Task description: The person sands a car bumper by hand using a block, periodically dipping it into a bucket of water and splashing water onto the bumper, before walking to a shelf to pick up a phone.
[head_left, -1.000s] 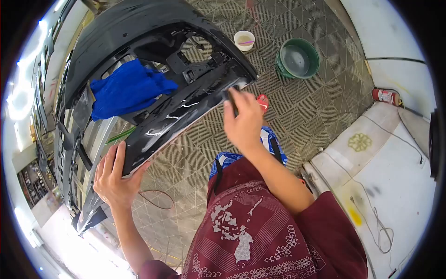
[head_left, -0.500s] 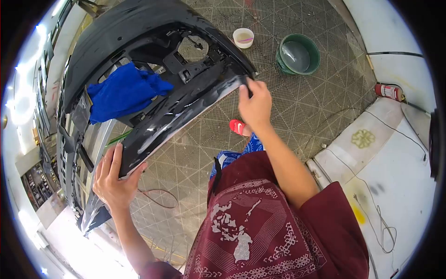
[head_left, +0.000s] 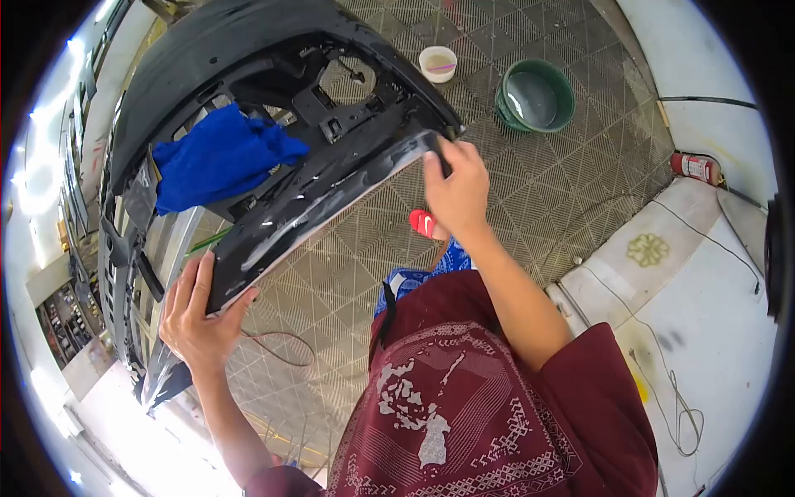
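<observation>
A black car bumper [head_left: 228,50], wet and smeared with grey along its near edge, stretches across the upper left. My left hand [head_left: 201,319] is closed around the bumper's lower end, thumb underneath and fingers on top. In my right hand [head_left: 458,186] is a small dark sanding pad [head_left: 436,152], pressed against the near edge close to the bumper's right corner. The fingers partly cover the pad. A crumpled blue cloth [head_left: 219,157] lies on the bumper's inner side, between my hands and the far edge.
On the patterned floor beyond the bumper stand a green bucket [head_left: 536,95] of water and a small white tub [head_left: 437,64]. A red fire extinguisher [head_left: 694,167] is by the right wall. Cables [head_left: 675,389] trail over the white surface at right.
The view has shifted slightly. My right hand with the sanding pad stays near the bumper's right corner, and my left hand keeps its grip on the lower end.
</observation>
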The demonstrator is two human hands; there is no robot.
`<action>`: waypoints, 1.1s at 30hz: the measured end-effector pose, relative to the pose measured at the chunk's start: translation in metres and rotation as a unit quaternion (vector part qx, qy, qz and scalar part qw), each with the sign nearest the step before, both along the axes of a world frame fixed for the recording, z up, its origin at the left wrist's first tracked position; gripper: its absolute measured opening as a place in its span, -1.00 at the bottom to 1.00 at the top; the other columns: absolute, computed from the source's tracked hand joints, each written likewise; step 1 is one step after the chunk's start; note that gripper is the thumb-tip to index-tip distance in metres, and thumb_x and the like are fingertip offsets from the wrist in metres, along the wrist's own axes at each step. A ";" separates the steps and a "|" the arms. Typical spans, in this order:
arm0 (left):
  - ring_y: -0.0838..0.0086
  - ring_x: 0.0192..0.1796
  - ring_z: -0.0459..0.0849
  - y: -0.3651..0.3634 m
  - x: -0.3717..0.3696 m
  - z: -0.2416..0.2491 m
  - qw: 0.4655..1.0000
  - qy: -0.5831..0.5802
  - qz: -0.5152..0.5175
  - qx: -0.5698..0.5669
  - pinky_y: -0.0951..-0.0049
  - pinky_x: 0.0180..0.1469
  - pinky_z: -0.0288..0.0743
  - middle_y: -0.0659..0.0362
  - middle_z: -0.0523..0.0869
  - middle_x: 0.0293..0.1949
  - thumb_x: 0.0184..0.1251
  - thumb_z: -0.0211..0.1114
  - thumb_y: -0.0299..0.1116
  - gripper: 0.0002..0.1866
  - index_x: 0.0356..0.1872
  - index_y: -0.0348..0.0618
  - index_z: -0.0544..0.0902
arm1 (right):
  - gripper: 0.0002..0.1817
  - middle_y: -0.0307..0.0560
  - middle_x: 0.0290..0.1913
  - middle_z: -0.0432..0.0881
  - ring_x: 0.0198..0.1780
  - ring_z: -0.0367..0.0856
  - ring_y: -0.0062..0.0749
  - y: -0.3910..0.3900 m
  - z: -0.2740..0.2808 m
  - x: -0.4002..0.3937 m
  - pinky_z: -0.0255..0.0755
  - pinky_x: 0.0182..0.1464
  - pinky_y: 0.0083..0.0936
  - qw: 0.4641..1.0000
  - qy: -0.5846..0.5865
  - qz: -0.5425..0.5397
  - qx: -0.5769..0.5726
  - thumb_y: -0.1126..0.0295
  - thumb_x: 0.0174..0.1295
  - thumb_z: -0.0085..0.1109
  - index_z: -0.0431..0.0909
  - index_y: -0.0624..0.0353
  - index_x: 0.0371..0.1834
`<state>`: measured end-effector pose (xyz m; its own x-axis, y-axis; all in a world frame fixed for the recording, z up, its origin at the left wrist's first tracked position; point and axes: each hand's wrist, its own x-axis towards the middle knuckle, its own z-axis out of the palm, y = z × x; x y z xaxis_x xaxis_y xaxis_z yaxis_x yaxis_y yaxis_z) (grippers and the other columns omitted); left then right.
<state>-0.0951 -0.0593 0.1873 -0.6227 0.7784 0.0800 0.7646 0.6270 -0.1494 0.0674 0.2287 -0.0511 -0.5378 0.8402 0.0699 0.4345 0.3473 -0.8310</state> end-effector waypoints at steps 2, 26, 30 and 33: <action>0.09 0.09 0.86 0.000 0.002 0.001 1.000 0.003 -0.001 -0.010 0.13 0.14 0.72 0.10 0.88 0.15 -0.12 0.80 0.08 -0.20 0.22 -0.06 0.85 | -0.63 0.19 -0.02 0.78 0.03 0.75 0.22 -0.002 -0.002 0.004 0.61 0.16 -0.01 0.999 0.024 0.028 0.001 0.30 0.41 0.32 0.80 0.19 0.20; 0.05 0.16 0.85 0.000 0.004 0.000 1.000 -0.010 0.012 -0.005 0.14 0.19 0.69 0.01 0.87 0.18 -0.04 0.78 0.07 -0.19 0.28 -0.11 0.82 | -0.68 0.30 -0.02 0.81 0.08 0.78 0.21 -0.025 0.042 -0.022 0.61 0.19 0.01 0.999 0.046 -0.004 -0.024 0.27 0.41 0.33 0.77 0.26 0.07; 0.07 0.14 0.86 -0.001 0.004 -0.004 1.000 -0.002 -0.004 0.001 0.15 0.19 0.69 0.02 0.87 0.18 -0.07 0.80 0.00 -0.20 0.26 -0.12 0.82 | -0.66 0.25 0.03 0.74 0.10 0.73 0.29 0.031 -0.001 -0.016 0.59 0.19 0.02 0.963 -0.079 -0.014 -0.258 0.26 0.41 0.32 0.76 0.21 0.14; 0.06 0.13 0.85 0.000 0.003 0.000 1.000 -0.019 0.009 0.012 0.15 0.18 0.70 0.02 0.87 0.19 -0.08 0.80 -0.03 -0.20 0.27 -0.12 0.82 | -0.66 0.24 0.01 0.76 0.08 0.76 0.26 0.002 0.010 -0.012 0.61 0.16 0.04 0.996 -0.070 -0.018 -0.043 0.24 0.41 0.34 0.80 0.18 0.13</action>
<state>-0.0918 -0.0597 0.1878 -0.6400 0.7647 0.0756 0.7575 0.6444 -0.1050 0.0550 0.2305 -0.0408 -0.5067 0.8587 -0.0764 0.5591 0.2599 -0.7873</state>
